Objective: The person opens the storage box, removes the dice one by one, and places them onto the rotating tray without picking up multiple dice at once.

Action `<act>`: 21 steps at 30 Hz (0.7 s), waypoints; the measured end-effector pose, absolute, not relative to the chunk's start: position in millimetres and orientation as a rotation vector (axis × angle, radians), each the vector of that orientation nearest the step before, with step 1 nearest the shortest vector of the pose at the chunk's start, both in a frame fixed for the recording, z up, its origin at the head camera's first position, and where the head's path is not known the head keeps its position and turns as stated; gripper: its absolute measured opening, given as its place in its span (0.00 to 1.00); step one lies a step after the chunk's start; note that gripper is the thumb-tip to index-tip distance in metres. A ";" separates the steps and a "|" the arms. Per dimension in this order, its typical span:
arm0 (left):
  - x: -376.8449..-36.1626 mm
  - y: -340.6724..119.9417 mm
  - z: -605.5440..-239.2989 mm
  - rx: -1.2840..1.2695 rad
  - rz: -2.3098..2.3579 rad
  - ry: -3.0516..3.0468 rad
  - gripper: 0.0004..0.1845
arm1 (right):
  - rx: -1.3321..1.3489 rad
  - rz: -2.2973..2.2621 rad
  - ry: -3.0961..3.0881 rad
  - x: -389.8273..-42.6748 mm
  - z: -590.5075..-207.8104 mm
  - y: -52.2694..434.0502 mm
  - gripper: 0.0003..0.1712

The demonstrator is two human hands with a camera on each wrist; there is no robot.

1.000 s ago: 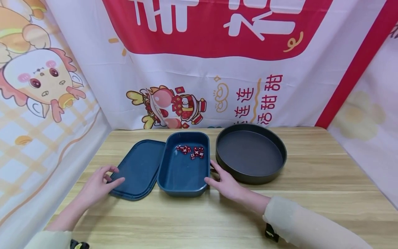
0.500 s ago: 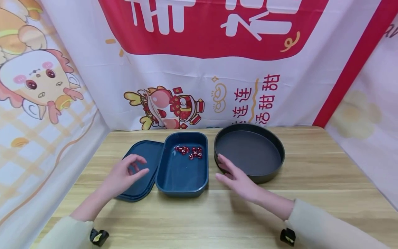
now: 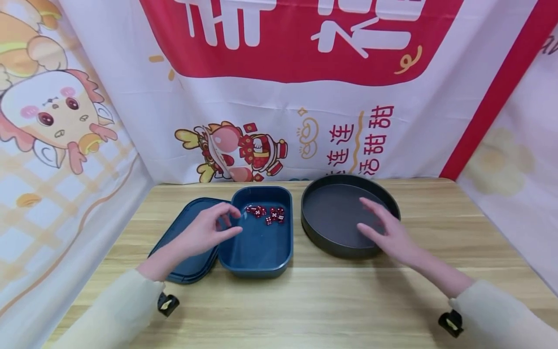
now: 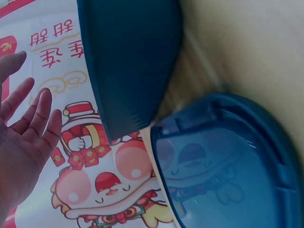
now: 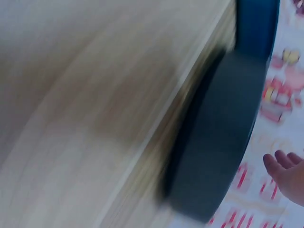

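A deep blue rectangular container [image 3: 257,247] stands mid-table, with several red dice [image 3: 277,213] near its far end. Its flat blue lid [image 3: 187,266] lies to the left, partly hidden by my left forearm. My left hand [image 3: 212,228] hovers over the lid and the container's left rim, fingers loosely bent with nothing in them. The left wrist view shows the container's side [image 4: 128,61] and the lid [image 4: 228,166] beyond that hand. Over the right part of a round dark pan [image 3: 335,218] is my right hand [image 3: 390,235], thumb and fingers spread, holding nothing.
The wooden table [image 3: 296,310] reaches back to a white and red printed cloth [image 3: 279,97]. Another printed cloth [image 3: 52,126] hangs along the left side. The pan stands close beside the container's right wall.
My right hand has left the container's right side and moved right, over the pan. My left hand has risen off the lid's left edge and moved right to the container's rim.
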State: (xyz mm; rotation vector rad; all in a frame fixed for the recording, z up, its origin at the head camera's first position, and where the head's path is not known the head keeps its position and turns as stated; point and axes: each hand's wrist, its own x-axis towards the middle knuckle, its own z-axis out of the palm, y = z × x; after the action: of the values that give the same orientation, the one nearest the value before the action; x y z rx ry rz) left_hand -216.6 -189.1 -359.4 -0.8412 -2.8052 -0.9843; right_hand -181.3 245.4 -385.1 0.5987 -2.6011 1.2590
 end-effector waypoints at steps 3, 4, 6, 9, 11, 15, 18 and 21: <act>-225.7 -180.2 -356.4 -0.893 -0.995 -2.805 0.15 | 0.593 1.191 -2.629 -188.0 -389.1 269.0 0.36; -229.6 -178.1 -356.3 -0.913 -0.997 -2.803 0.16 | 0.582 1.174 -2.639 -190.0 -390.8 276.0 0.36; -236.7 -173.3 -355.0 -0.942 -0.996 -2.809 0.16 | 0.551 1.159 -2.655 -193.4 -392.8 288.1 0.37; -247.7 -166.7 -353.8 -0.970 -1.006 -2.824 0.17 | 0.510 1.142 -2.649 -198.7 -395.8 303.1 0.36; -254.3 -161.9 -353.1 -0.969 -1.023 -2.846 0.17 | 0.489 1.138 -2.633 -202.4 -398.9 310.5 0.36; -267.9 -154.1 -354.6 -0.968 -1.033 -2.887 0.19 | 0.449 1.158 -2.624 -207.3 -405.6 321.0 0.35; -277.8 -150.2 -356.3 -0.979 -1.028 -2.905 0.21 | 0.407 1.201 -2.642 -209.4 -410.6 326.3 0.36; -286.6 -147.6 -357.5 -0.986 -1.048 -2.914 0.23 | 0.354 1.263 -2.669 -210.9 -414.1 330.0 0.37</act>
State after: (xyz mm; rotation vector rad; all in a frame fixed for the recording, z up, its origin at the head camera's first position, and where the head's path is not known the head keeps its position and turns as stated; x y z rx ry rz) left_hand -286.6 -147.6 -357.5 -0.9862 -2.9139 -1.0475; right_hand -210.9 330.0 -414.1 0.3535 -2.6689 1.2635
